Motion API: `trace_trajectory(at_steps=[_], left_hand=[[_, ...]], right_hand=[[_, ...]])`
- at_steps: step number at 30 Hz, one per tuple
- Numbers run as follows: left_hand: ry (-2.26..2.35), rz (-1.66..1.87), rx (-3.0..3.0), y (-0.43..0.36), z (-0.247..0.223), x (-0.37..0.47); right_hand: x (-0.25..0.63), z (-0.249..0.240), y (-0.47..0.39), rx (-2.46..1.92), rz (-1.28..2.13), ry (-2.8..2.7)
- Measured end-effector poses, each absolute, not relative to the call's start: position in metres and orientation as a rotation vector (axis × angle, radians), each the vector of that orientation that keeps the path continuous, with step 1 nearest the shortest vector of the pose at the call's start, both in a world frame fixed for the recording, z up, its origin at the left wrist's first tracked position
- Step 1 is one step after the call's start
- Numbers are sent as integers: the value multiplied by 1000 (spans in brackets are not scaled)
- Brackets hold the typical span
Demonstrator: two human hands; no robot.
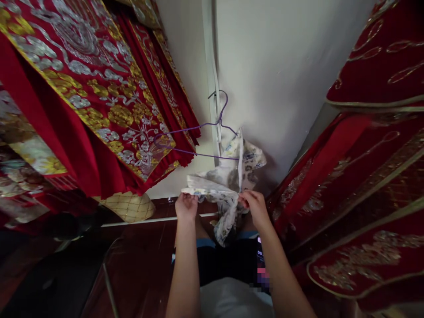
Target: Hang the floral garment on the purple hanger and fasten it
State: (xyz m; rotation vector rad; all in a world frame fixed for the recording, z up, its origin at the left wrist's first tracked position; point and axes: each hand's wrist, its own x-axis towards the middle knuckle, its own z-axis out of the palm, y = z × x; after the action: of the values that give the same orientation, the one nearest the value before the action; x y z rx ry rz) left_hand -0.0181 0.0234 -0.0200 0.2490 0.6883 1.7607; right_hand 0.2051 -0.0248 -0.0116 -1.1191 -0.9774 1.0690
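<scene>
A white floral garment hangs by one side from a purple wire hanger against the wall. The hanger's hook is caught at a pale vertical cable or strip, and its left arm is bare. My left hand pinches the garment's left edge, holding it out to the left. My right hand grips the garment's edge on the right, below the hanger's bottom bar. Cloth droops between and below both hands.
Red embroidered cloths with gold and silver patterns hang at left. More red beaded cloth hangs close on the right. A lit phone rests at my lap. A dark red floor lies below.
</scene>
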Motion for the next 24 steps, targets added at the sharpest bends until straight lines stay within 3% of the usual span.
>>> trace_trajectory(at_steps=[5, 10, 17, 20, 24], left_hand=[[647, 1608, 520, 0, -6, 9], [720, 1485, 1179, -35, 26, 38], [722, 1246, 1805, -62, 46, 62], [769, 1269, 1726, -54, 34, 47], [824, 989, 1571, -37, -2, 23]], right_hand=[[243, -27, -32, -1281, 1070, -1222], [238, -15, -36, -1199, 988, -1023], [202, 2, -53, -887, 1754, -938], [200, 8, -57, -817, 1842, -908], [211, 32, -57, -805, 1915, -1144]])
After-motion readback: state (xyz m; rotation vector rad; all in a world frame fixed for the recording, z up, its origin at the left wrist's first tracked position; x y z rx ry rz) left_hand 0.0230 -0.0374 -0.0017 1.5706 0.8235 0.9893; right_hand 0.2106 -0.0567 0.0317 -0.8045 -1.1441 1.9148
